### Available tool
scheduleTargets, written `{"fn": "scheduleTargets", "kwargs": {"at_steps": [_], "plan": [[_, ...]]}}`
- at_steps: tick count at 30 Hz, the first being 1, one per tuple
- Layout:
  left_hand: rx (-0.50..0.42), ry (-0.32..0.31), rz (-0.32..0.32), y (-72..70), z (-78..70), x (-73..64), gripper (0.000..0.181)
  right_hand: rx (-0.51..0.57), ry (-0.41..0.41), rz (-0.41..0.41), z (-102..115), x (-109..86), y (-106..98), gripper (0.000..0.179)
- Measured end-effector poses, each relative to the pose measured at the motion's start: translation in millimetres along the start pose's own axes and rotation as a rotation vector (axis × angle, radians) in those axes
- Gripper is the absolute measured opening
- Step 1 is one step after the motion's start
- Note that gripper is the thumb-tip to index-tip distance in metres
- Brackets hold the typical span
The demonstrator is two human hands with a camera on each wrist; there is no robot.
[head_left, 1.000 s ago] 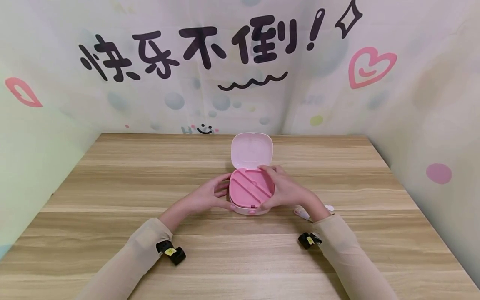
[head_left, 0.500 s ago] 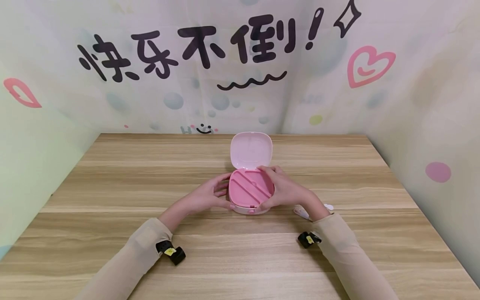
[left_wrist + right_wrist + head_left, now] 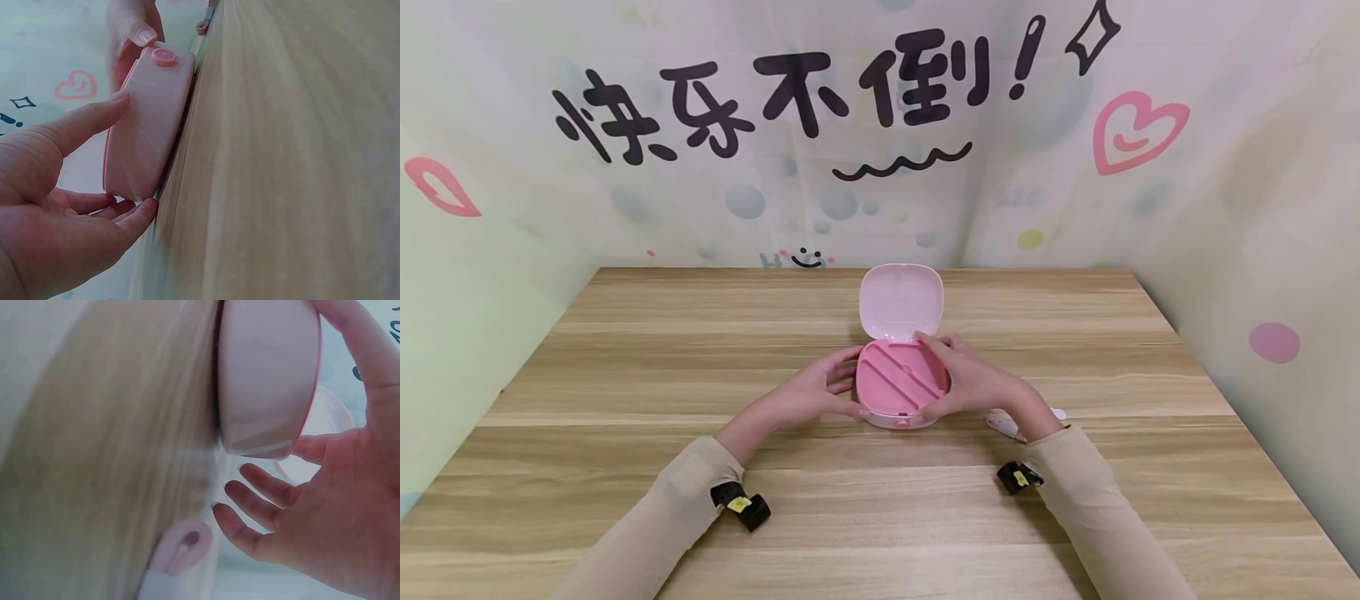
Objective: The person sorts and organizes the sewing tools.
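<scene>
- Neither the hands nor the box are visibly shifting against the table; only the whole head view is sliding slightly left since the earlier frame.
- Both hands are grasping the pink box [image 3: 147, 125]: the left hand [image 3: 820, 389] is setting its thumb on the front wall with fingers along the left side; the right hand [image 3: 973, 379] is spanning the right side, thumb at the front rim, index finger at the back.
- Right hand's other three fingers are spreading clear of the wall, so support there is looking thin; uneven squeezing could be tipping the box.
- Right hand is gripping close to the tray [image 3: 880, 390] rim; lifting there might be pulling the tray loose.
- Lid [image 3: 902, 302] is opening toward the table's back edge; a bump could be swinging it onto the fingers.
- Forearms are angling inward.
- Box is sitting nearer the table's [image 3: 850, 517] back edge, slightly right of midway between its side edges.
- Small pale item [image 3: 1003, 425] is lying partly behind the right forearm, toward the right edge; a sweep could be knocking it.
</scene>
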State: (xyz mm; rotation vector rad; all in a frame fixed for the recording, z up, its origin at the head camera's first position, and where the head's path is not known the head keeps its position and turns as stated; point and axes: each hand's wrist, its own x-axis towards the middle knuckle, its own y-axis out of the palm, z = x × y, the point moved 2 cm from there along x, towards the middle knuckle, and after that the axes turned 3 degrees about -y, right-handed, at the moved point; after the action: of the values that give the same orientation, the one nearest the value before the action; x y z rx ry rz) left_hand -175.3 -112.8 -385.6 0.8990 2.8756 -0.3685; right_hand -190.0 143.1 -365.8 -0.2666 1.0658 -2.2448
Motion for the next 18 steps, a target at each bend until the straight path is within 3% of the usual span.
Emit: {"fn": "scheduleTargets", "kwargs": {"at_steps": [18], "plan": [[-0.008,-0.016,0.004,-1.7,1.4,-1.4,0.095,-0.009,-0.036,0.024,0,-11.6,-14,0.113]]}}
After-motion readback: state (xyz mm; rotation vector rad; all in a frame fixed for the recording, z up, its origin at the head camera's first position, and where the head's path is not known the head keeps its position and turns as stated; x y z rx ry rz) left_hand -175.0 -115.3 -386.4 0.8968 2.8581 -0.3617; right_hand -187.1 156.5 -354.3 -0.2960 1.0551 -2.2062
